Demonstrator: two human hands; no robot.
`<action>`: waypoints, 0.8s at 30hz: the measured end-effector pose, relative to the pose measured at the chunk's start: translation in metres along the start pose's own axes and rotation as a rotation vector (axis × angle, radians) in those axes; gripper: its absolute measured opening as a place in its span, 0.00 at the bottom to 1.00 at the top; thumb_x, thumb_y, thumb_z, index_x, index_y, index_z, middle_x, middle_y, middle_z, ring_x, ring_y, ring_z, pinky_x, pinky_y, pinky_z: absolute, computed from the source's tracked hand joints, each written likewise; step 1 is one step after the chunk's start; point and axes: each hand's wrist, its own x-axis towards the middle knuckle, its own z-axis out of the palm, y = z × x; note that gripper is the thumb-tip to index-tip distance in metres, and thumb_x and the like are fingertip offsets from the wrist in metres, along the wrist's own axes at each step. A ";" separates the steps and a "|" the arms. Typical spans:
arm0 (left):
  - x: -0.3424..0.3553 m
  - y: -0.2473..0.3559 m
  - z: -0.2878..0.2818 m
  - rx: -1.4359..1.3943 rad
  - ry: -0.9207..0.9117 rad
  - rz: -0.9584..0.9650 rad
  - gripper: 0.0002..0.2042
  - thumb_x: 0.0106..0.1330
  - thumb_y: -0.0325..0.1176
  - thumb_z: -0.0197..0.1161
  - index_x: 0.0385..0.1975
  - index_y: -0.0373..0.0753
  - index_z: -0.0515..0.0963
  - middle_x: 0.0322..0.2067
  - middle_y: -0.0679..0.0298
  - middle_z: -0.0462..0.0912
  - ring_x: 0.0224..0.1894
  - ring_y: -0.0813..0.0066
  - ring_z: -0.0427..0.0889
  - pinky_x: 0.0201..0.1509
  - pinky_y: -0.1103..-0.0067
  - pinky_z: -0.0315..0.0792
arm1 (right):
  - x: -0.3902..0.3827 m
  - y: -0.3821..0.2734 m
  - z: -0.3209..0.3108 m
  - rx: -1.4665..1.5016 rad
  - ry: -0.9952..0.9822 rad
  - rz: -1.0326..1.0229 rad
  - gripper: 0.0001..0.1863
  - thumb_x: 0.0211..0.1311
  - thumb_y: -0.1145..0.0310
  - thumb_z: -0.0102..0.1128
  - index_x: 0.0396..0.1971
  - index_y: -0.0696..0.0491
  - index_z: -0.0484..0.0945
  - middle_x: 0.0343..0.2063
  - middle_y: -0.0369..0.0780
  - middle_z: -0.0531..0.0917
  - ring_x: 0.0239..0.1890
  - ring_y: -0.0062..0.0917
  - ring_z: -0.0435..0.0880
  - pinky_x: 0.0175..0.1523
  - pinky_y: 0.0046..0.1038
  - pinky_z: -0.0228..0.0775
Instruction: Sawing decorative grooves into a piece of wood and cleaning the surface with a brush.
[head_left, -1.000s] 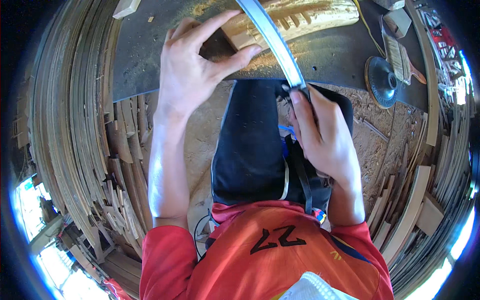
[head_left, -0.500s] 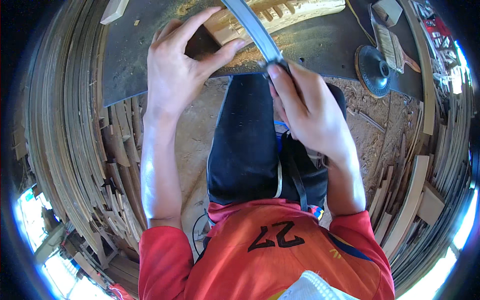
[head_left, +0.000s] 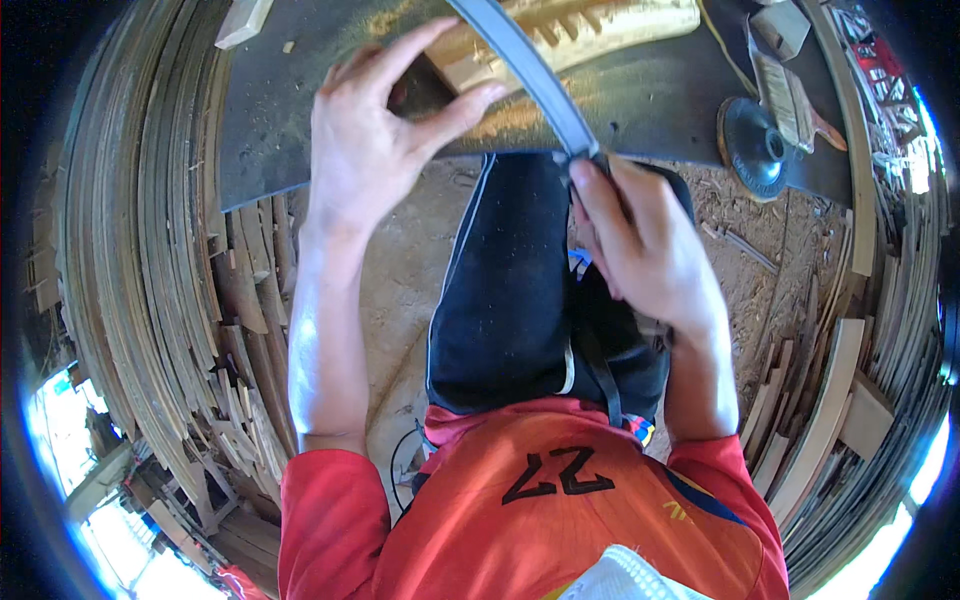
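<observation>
A pale, curved piece of wood [head_left: 640, 30] with a row of notches lies on the dark worktable [head_left: 275, 135]. At its left end is my left hand [head_left: 365, 150], thumb along the near edge and index finger reaching over the far side, spanning that end. Its other fingers are mostly hidden behind. My right hand [head_left: 650, 235] is wrapped around the handle of a long, narrow metal file-like tool [head_left: 541, 85]. The grey blade slants up and leftward across the wood, its far tip outside the picture. The handle is largely covered by my fingers, in front of the table edge.
On the table's right lie a brush [head_left: 785, 100], a round black disc [head_left: 752, 160] and a small block [head_left: 782, 28]. Sawdust lies around the wood. Stacked wooden strips [head_left: 130, 250] line the left, with more boards [head_left: 825, 410] at right.
My right hand has drawn the tool back toward me and slightly right. My left hand keeps its place at the wood's end. The whole view has shifted a little.
</observation>
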 end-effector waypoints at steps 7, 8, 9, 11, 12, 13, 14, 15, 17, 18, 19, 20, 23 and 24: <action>0.003 0.005 0.000 -0.033 0.015 -0.039 0.28 0.56 0.44 0.84 0.57 0.43 0.85 0.47 0.53 0.90 0.49 0.63 0.90 0.54 0.70 0.82 | 0.015 -0.001 0.003 0.020 -0.016 -0.074 0.13 0.79 0.67 0.55 0.38 0.62 0.77 0.24 0.50 0.79 0.23 0.43 0.79 0.33 0.39 0.70; 0.002 0.006 0.001 -0.055 -0.002 -0.071 0.29 0.55 0.44 0.84 0.58 0.43 0.85 0.47 0.53 0.90 0.49 0.62 0.90 0.54 0.70 0.82 | 0.006 0.001 0.000 0.030 -0.019 -0.029 0.14 0.80 0.66 0.55 0.37 0.62 0.77 0.22 0.48 0.79 0.22 0.38 0.79 0.32 0.37 0.70; 0.002 0.002 0.000 -0.048 0.002 -0.075 0.29 0.55 0.44 0.84 0.58 0.43 0.85 0.47 0.53 0.90 0.49 0.62 0.90 0.54 0.70 0.82 | 0.003 0.002 -0.001 0.039 -0.022 0.016 0.15 0.81 0.65 0.54 0.36 0.62 0.77 0.21 0.45 0.78 0.22 0.32 0.79 0.31 0.34 0.70; 0.002 -0.005 0.005 0.022 0.024 0.025 0.30 0.55 0.44 0.84 0.58 0.43 0.85 0.47 0.53 0.90 0.49 0.62 0.90 0.54 0.71 0.82 | 0.008 -0.004 -0.005 0.019 -0.009 0.061 0.16 0.82 0.64 0.54 0.34 0.61 0.76 0.20 0.41 0.76 0.22 0.26 0.78 0.28 0.30 0.69; 0.006 -0.004 0.002 -0.109 0.029 -0.010 0.30 0.55 0.43 0.84 0.58 0.42 0.85 0.47 0.53 0.90 0.49 0.63 0.90 0.53 0.71 0.83 | 0.017 -0.017 -0.009 0.090 -0.094 0.138 0.16 0.81 0.64 0.55 0.34 0.61 0.76 0.19 0.40 0.76 0.21 0.26 0.78 0.28 0.29 0.68; 0.003 0.005 -0.002 -0.098 0.000 -0.093 0.30 0.56 0.43 0.84 0.58 0.42 0.85 0.47 0.54 0.90 0.49 0.64 0.90 0.53 0.72 0.83 | 0.023 -0.024 -0.009 0.162 -0.177 0.214 0.15 0.81 0.65 0.55 0.34 0.61 0.76 0.19 0.39 0.75 0.21 0.26 0.77 0.28 0.29 0.68; 0.007 0.002 -0.006 -0.072 -0.013 -0.007 0.27 0.63 0.40 0.78 0.61 0.40 0.81 0.46 0.52 0.90 0.47 0.61 0.91 0.52 0.70 0.83 | 0.028 -0.017 -0.004 0.139 -0.143 0.156 0.15 0.81 0.65 0.55 0.34 0.61 0.75 0.18 0.38 0.73 0.20 0.25 0.76 0.28 0.29 0.66; 0.009 -0.002 -0.011 -0.041 -0.027 0.075 0.25 0.70 0.38 0.72 0.63 0.38 0.76 0.45 0.49 0.90 0.45 0.58 0.91 0.51 0.68 0.83 | 0.025 -0.007 0.002 0.139 -0.145 0.156 0.15 0.81 0.65 0.55 0.34 0.61 0.75 0.18 0.38 0.73 0.20 0.25 0.76 0.28 0.29 0.66; 0.002 -0.002 -0.007 -0.024 -0.019 0.012 0.27 0.63 0.41 0.78 0.61 0.39 0.81 0.46 0.52 0.90 0.47 0.62 0.91 0.52 0.70 0.83 | 0.015 0.004 0.012 0.033 0.013 -0.152 0.14 0.82 0.66 0.53 0.35 0.61 0.76 0.17 0.38 0.73 0.20 0.24 0.75 0.28 0.31 0.66; 0.001 -0.003 -0.006 -0.005 -0.010 -0.049 0.30 0.56 0.44 0.84 0.58 0.41 0.85 0.47 0.55 0.90 0.48 0.65 0.90 0.52 0.72 0.83 | 0.005 -0.003 0.005 -0.001 -0.040 0.040 0.13 0.82 0.67 0.53 0.36 0.61 0.76 0.18 0.38 0.73 0.21 0.24 0.74 0.29 0.32 0.66; 0.004 -0.004 -0.006 0.004 -0.008 -0.044 0.30 0.56 0.44 0.84 0.58 0.41 0.85 0.47 0.55 0.90 0.48 0.65 0.90 0.52 0.72 0.83 | 0.005 -0.004 0.001 0.005 -0.041 0.031 0.13 0.82 0.67 0.53 0.36 0.61 0.76 0.18 0.38 0.73 0.21 0.24 0.74 0.29 0.32 0.66; 0.003 -0.003 -0.005 -0.012 -0.012 -0.019 0.29 0.56 0.44 0.83 0.58 0.41 0.85 0.46 0.55 0.90 0.47 0.66 0.90 0.52 0.72 0.83 | 0.001 -0.004 0.001 0.043 -0.037 0.049 0.13 0.81 0.67 0.53 0.36 0.61 0.77 0.18 0.38 0.74 0.20 0.26 0.74 0.30 0.32 0.67; 0.007 0.000 -0.006 -0.049 -0.025 -0.038 0.29 0.57 0.45 0.83 0.58 0.42 0.85 0.45 0.56 0.90 0.46 0.66 0.90 0.51 0.72 0.82 | 0.020 0.004 0.002 0.104 -0.046 0.007 0.13 0.80 0.66 0.57 0.36 0.61 0.77 0.20 0.42 0.78 0.21 0.29 0.75 0.31 0.32 0.68; 0.010 0.003 -0.007 -0.035 -0.018 0.007 0.28 0.64 0.42 0.77 0.63 0.41 0.80 0.45 0.53 0.90 0.47 0.61 0.91 0.52 0.70 0.82 | 0.024 -0.004 0.004 0.076 -0.040 0.012 0.13 0.80 0.66 0.57 0.37 0.61 0.77 0.20 0.42 0.78 0.21 0.29 0.75 0.31 0.31 0.68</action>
